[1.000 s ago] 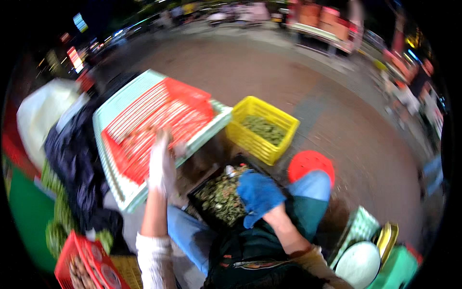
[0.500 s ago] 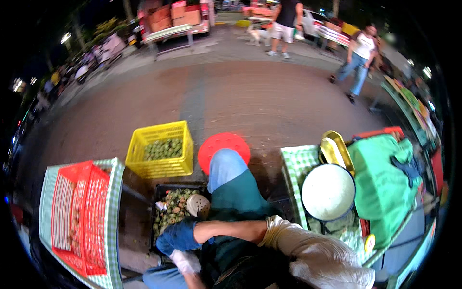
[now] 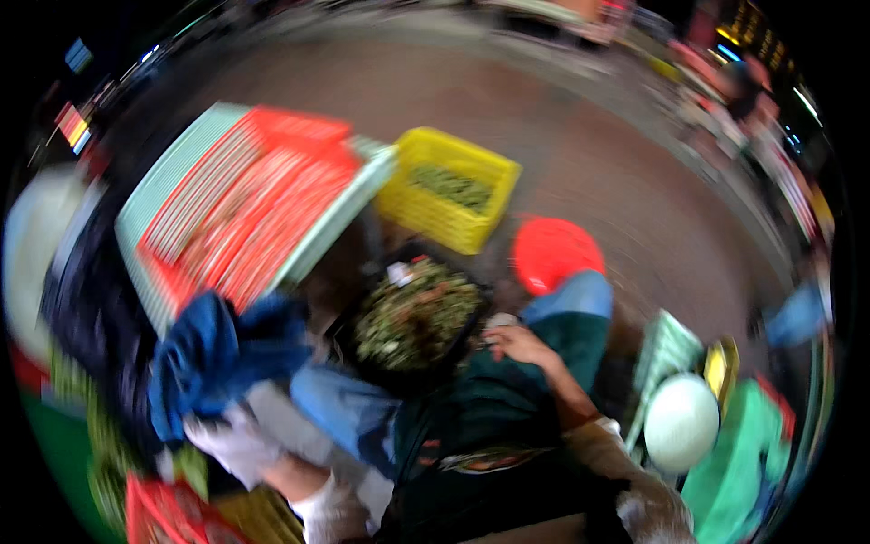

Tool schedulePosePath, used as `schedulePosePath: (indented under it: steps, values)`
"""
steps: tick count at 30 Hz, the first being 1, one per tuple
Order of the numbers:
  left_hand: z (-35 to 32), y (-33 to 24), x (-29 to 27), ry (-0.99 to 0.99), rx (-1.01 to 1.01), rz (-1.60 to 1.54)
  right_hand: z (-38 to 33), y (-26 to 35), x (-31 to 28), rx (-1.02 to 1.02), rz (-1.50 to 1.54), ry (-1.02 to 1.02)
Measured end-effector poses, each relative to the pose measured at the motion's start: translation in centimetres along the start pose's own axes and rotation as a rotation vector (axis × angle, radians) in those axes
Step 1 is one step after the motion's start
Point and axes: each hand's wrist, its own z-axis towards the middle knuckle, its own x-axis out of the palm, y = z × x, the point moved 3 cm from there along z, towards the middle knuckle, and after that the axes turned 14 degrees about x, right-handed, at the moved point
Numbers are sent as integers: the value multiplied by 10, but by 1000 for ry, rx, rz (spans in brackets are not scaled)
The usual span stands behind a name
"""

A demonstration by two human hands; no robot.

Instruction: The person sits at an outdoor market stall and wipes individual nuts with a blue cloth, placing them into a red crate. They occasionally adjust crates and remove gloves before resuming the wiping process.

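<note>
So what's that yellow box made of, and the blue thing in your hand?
The yellow crate looks like hard plastic: bright, even colour, with stiff straight walls and a rim. The picture is too blurred to be sure. The blue thing at the left hand looks like soft cloth, since it bunches and folds. It could be a glove or a rag.
</note>
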Motion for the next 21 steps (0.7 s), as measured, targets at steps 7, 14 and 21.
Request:
schedulePosePath:
  steps: [7,14,21]
  values:
    - [110,33,-7,-380,-284,-483,15,5,20,-61,-80,-10]
    - [61,157,139,408,-240,-582,22,20,-32,-252,-31,-534]
    - [140,29,152,419,29,-475,26,-67,-153,56,123,-1107]
